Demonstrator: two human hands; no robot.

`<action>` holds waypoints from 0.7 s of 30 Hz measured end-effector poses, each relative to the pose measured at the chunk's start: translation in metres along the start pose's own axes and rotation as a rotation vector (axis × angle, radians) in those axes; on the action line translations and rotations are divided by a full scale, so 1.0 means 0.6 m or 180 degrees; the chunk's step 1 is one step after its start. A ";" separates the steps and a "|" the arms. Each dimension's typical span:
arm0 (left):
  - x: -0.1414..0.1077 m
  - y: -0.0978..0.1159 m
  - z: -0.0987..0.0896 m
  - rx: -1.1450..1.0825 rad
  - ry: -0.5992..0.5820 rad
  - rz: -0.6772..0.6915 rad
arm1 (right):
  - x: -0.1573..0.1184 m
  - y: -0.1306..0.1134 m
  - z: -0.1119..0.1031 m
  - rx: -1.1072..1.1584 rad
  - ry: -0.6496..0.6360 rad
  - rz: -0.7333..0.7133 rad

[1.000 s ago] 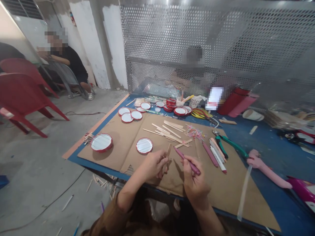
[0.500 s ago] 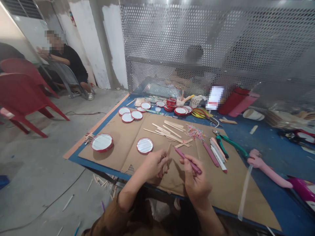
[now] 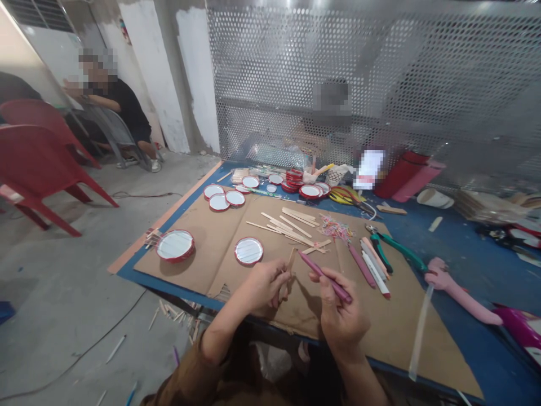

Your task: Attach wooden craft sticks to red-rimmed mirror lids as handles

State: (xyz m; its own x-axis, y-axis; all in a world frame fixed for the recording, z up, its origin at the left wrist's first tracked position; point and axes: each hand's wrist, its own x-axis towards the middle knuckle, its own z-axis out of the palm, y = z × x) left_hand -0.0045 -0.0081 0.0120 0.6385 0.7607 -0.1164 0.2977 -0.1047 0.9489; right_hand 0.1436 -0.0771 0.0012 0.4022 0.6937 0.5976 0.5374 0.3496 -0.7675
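Observation:
My left hand (image 3: pixel 268 285) pinches a small wooden stick (image 3: pixel 292 257), held upright above the cardboard (image 3: pixel 215 248). Closed around a purple pen (image 3: pixel 325 273) is my right hand (image 3: pixel 344 316), with the pen's tip close to the top of the stick. Whether tip and stick touch, I cannot tell. Behind my hands lie loose flat wooden sticks (image 3: pixel 287 225) and a pile of colourful bands (image 3: pixel 336 227). A round white disc with a red rim (image 3: pixel 248 250) rests just left of my left hand. Another purple pen (image 3: pixel 362 264) lies beside several markers (image 3: pixel 374 270).
Green-handled pliers (image 3: pixel 382 254) and a pink glue gun (image 3: pixel 460 293) lie at the right. A thicker red-rimmed disc (image 3: pixel 175 246) sits at the left. Further back are more discs (image 3: pixel 217 202), a phone (image 3: pixel 369 169) and a metal mesh (image 3: pixel 274 73). A person (image 3: pixel 122 101) sits at the far left.
My right hand has moved slightly right and down, the pen tilting with it. My left hand and the stick have barely moved.

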 end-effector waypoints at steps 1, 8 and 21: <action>0.000 0.001 0.000 -0.0006 0.0005 -0.0001 | 0.000 0.002 0.000 0.0016 -0.0030 -0.0016; 0.000 0.003 0.001 -0.0094 0.0040 -0.0042 | 0.005 -0.005 -0.005 0.0007 -0.0134 -0.0068; 0.001 -0.003 0.004 -0.0327 0.0115 0.0056 | -0.001 0.005 0.001 -0.0038 0.0215 0.0144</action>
State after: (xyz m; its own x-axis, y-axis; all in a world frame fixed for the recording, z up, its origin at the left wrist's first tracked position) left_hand -0.0031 -0.0092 0.0093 0.6166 0.7821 -0.0905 0.2111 -0.0535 0.9760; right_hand 0.1445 -0.0759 -0.0016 0.4752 0.6643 0.5770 0.5261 0.3111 -0.7915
